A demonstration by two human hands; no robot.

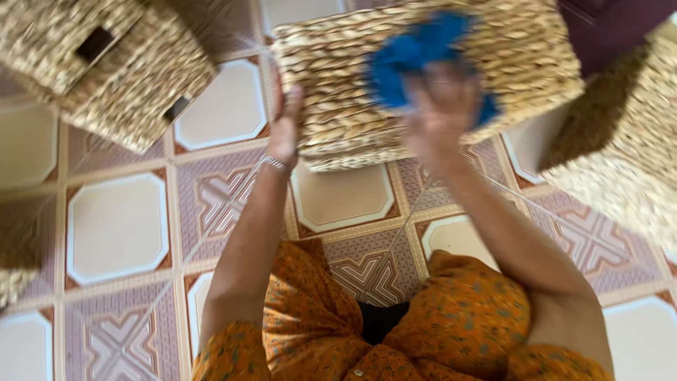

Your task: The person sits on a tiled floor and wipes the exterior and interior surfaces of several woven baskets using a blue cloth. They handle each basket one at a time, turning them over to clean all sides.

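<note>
The left hand (285, 130) braces the woven basket's (338, 85) left edge, steadying it (it sits on the tiled floor (116, 226)), while the right hand (441, 113) grips a blue cloth (409, 56) against its top.

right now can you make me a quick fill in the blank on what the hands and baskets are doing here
1. The right hand presses a ______ cloth against the middle woven basket.
2. The left hand touches that basket's ______ side.
3. A thin ______ sits on the left wrist.
4. The floor under the baskets is covered in patterned ______.

Missing words: blue; left; bracelet; tiles
</note>
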